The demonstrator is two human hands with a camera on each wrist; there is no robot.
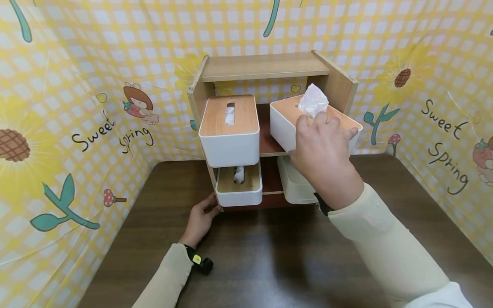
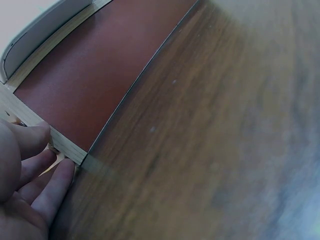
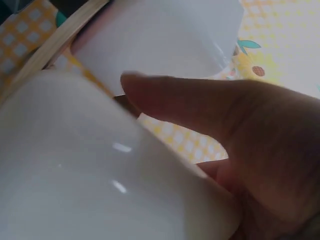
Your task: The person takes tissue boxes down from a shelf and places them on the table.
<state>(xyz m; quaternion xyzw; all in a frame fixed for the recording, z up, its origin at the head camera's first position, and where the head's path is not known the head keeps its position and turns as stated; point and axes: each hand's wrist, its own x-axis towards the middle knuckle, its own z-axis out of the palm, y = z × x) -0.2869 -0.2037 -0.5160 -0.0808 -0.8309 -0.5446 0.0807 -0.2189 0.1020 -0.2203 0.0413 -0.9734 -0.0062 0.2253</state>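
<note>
My right hand (image 1: 325, 145) grips a white tissue box (image 1: 280, 127) with a wood-look lid at the upper right of a wooden shelf unit (image 1: 265, 66). That box sits askew, one end toward the front, and a white tissue (image 1: 313, 100) sticks up from its slot by the fingers. The right wrist view shows the thumb (image 3: 190, 97) stretched out beside glossy white walls. Low on the left, my left hand (image 1: 200, 220) holds the bottom front corner of the unit's side panel. Thumb and fingertips lie at the panel edge (image 2: 67, 145) in the left wrist view.
Another lidded tissue box (image 1: 230, 149) juts from the upper left compartment. Below it is a similar box (image 1: 240, 197), and a pale box (image 1: 294, 186) stands at lower right, partly behind my right arm. The dark wooden table (image 1: 246, 256) meets yellow checked cloth walls (image 1: 161, 51).
</note>
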